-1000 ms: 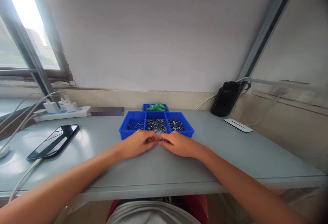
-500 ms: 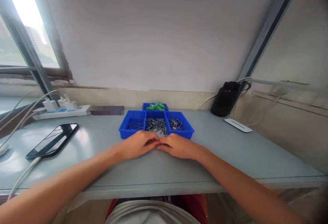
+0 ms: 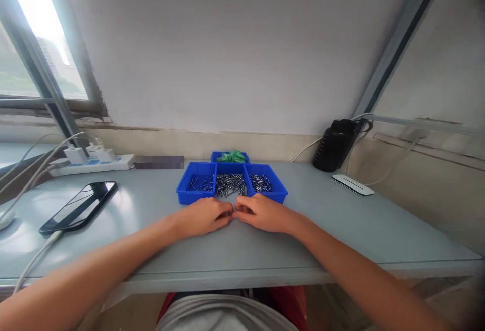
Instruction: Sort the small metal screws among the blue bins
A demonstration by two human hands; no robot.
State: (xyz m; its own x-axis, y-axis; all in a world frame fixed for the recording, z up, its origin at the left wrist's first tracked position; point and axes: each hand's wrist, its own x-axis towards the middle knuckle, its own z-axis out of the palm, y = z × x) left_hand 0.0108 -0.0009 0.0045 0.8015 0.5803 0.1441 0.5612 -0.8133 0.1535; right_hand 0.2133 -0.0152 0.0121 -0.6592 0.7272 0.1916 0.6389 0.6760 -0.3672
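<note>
My left hand point(image 3: 206, 216) and my right hand point(image 3: 263, 212) meet fingertip to fingertip at the near edge of the blue bins. Both are closed in a pinch. Whatever sits between the fingers is too small or hidden to name. Just beyond them, the left blue bin point(image 3: 184, 195) holds a few scattered screws point(image 3: 200, 183). More screws point(image 3: 230, 183) are heaped in the middle section, its front partly covered by my hands. The right blue bin point(image 3: 279, 197) contains a smaller pile of short screws point(image 3: 260, 183).
Behind stands another blue bin point(image 3: 214, 157) with green plastic point(image 3: 233, 156). To the left lie a phone point(image 3: 78, 207) on a cable and a white power strip point(image 3: 93, 165) with plugs. A black bottle point(image 3: 333, 146) and a flat white device point(image 3: 352, 185) are at the right.
The fingers of both hands have drawn slightly apart at the upper side and curled more, with the fingertips still close together. The bins and other items stay where they were.
</note>
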